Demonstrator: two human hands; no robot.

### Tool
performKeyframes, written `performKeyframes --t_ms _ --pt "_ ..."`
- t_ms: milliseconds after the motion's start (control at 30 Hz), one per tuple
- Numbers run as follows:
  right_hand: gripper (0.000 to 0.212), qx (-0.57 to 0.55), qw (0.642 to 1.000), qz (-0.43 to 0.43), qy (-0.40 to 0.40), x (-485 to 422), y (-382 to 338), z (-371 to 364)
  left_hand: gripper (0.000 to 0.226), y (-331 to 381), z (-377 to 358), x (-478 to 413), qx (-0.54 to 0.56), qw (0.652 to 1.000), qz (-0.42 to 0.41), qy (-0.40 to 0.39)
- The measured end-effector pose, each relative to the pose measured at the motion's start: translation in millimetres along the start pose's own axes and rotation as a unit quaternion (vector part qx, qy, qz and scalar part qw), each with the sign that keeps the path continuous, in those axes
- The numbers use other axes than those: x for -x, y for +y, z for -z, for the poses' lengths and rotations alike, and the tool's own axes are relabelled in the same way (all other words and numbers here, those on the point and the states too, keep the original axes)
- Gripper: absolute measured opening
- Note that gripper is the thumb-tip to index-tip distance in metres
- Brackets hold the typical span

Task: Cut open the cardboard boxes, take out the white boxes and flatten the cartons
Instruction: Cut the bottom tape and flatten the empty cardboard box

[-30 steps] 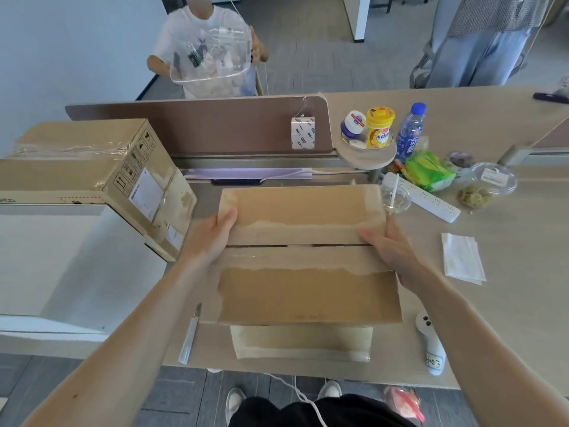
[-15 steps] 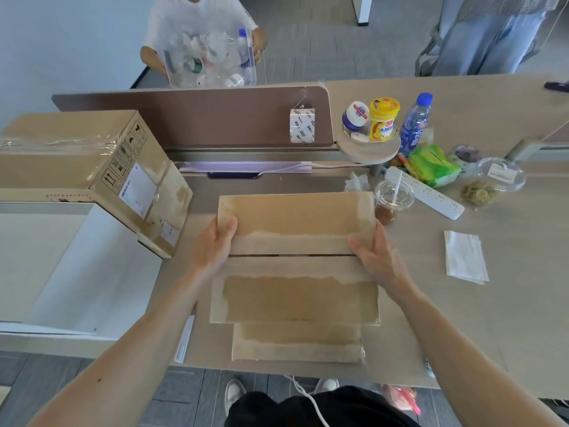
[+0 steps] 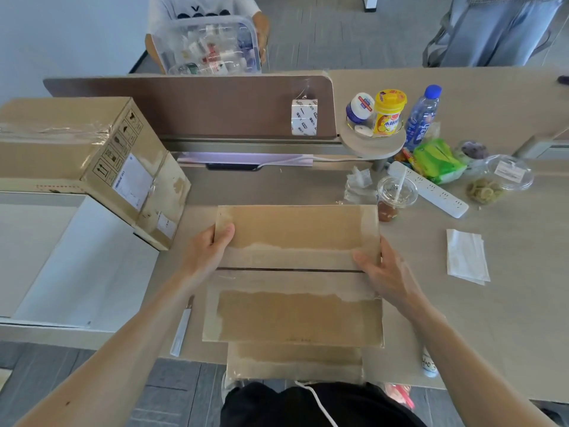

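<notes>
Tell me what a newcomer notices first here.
The brown carton at centre, its side edges gripped by the left hand and right hand. A taped cardboard box stands at left, and a yellow jar and blue-capped bottle crowd the desk's back right.

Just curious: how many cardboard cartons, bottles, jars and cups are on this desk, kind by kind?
Cartons: 2, sealed carton and untaped carton
Bottles: 1, water bottle
Jars: 2, yellow-lidded jar and white-lidded jar
Cups: 1, cup with straw
Total: 6
</notes>
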State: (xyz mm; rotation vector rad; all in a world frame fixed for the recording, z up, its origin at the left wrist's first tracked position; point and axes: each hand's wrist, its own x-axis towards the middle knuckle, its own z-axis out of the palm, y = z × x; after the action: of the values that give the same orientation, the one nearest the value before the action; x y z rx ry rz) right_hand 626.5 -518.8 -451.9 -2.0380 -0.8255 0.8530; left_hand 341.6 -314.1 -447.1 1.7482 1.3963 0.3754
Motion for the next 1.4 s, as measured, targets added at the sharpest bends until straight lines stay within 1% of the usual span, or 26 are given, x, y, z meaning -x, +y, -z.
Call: performKeyframes --t_ms 100,200,333,400,500,533,600,633,700,767,833,900,1000,1067,1167,1267,1333,1400 --pt "0.043 0.011 1.0 -0.015 -0.008 -6.1 6.4 -5.6 0.043 -10.1 -5.9 -5.0 -0.003 1.0 0.017 -0.025" --pt "0.047 0.006 1.0 -0.022 -0.006 -18.4 7.8 -11.1 0.051 -9.2 -12.8 -18.7 -0.037 0.999 0.026 -0.024" --pt "0.053 0.007 0.999 -0.035 -0.007 -35.7 8.0 -19.2 0.07 -10.1 -17.2 -34.0 -0.062 0.996 0.041 -0.042" --pt "0.055 0.018 0.999 -0.044 -0.005 -42.4 11.1 -24.4 0.07 -17.5 -21.1 -40.6 -0.074 0.995 0.052 -0.05" --pt "0.051 0.044 0.998 -0.054 -0.001 -45.7 16.1 -31.2 0.073 -24.6 -23.2 -43.3 -0.093 0.993 0.052 -0.052" --pt "0.051 0.048 0.997 -0.052 0.0 -45.1 15.8 -32.8 0.068 -26.1 -23.1 -43.0 -0.086 0.994 0.046 -0.049" --pt "0.057 0.067 0.997 -0.044 0.009 -42.4 13.7 -36.2 0.047 -29.3 -22.4 -38.2 -0.07 0.996 0.028 -0.048" --pt "0.061 0.091 0.995 -0.033 0.021 -39.6 11.4 -38.2 0.045 -31.3 -20.7 -34.7 -0.067 0.996 0.023 -0.044" --pt "0.067 0.176 0.982 0.02 0.064 -34.2 4.6 -44.0 0.04 -39.7 -16.7 -26.1 -0.04 0.999 0.027 -0.016" --pt "0.071 0.248 0.96 0.094 0.091 -30.7 -7.0 -53.1 0.033 -57.4 -11.2 -18.7 0.016 0.998 0.057 0.019" --pt "0.069 0.275 0.95 0.136 0.054 -29.9 -18.1 -69.7 0.034 -82.6 -1.5 -10.4 0.02 0.993 0.115 0.034" --pt "0.066 0.281 0.947 0.155 0.005 -30.9 -30.1 -92.1 0.033 -113.2 9.1 -0.5 -0.012 0.987 0.159 0.031" --pt "0.065 0.295 0.935 0.189 -0.045 -34.5 -49.8 -127.1 0.026 -148.5 18.2 17.5 -0.093 0.979 0.184 0.009" --pt "0.064 0.32 0.924 0.198 -0.072 -35.1 -57.5 -147.0 0.028 -165.8 19.9 29.8 -0.123 0.973 0.193 -0.006" --pt "0.064 0.368 0.905 0.203 -0.071 -32.5 -55.4 -164.7 0.035 -184.8 21.9 43.2 -0.144 0.965 0.218 -0.028" --pt "0.068 0.387 0.897 0.204 -0.067 -30.2 -50.5 -168.0 0.037 -196.8 23.6 45.6 -0.159 0.96 0.23 -0.032" --pt "0.071 0.394 0.893 0.205 -0.069 -27.2 -48.1 -169.0 0.034 -199.6 23.8 44.7 -0.167 0.957 0.234 -0.038" --pt "0.073 0.398 0.892 0.202 -0.07 -20.1 -46.5 -169.9 0.025 -201.3 23.0 44.3 -0.179 0.953 0.242 -0.045"
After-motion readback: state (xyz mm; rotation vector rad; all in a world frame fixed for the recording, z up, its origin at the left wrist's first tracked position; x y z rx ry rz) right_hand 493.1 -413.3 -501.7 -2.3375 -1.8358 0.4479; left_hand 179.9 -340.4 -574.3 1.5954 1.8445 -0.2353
